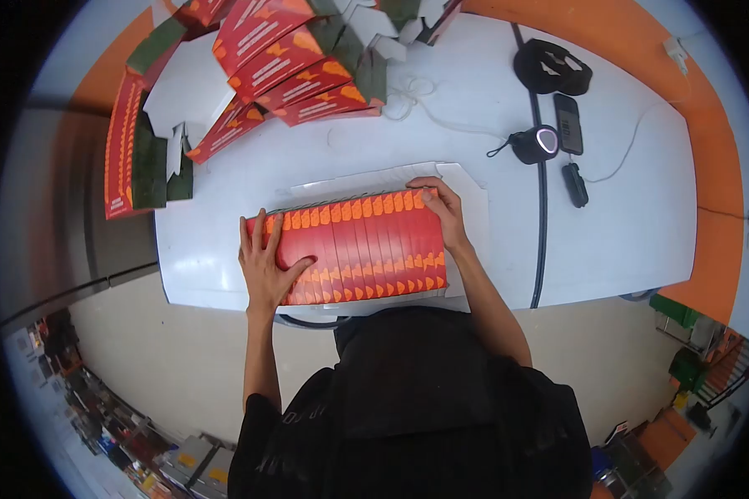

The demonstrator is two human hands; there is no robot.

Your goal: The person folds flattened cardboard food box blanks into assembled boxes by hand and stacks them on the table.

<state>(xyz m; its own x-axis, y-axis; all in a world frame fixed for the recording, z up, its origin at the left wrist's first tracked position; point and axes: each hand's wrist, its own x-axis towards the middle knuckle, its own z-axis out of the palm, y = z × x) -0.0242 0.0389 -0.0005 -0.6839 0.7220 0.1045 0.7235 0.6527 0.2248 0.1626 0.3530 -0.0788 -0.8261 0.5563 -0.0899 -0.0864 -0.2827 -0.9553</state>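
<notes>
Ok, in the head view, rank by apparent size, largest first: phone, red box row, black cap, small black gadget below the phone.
Red box row
Black cap
Phone
Small black gadget

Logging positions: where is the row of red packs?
In the head view, the row of red packs is central, by the near edge of the white table, between left hand and right hand.

The left hand spreads over the left end of a row of flat red-and-orange printed cardboard boxes at the near edge of the white worktop; the right hand touches the row's far right corner. Red-and-green cardboard cartons crowd the far left corner.
</notes>
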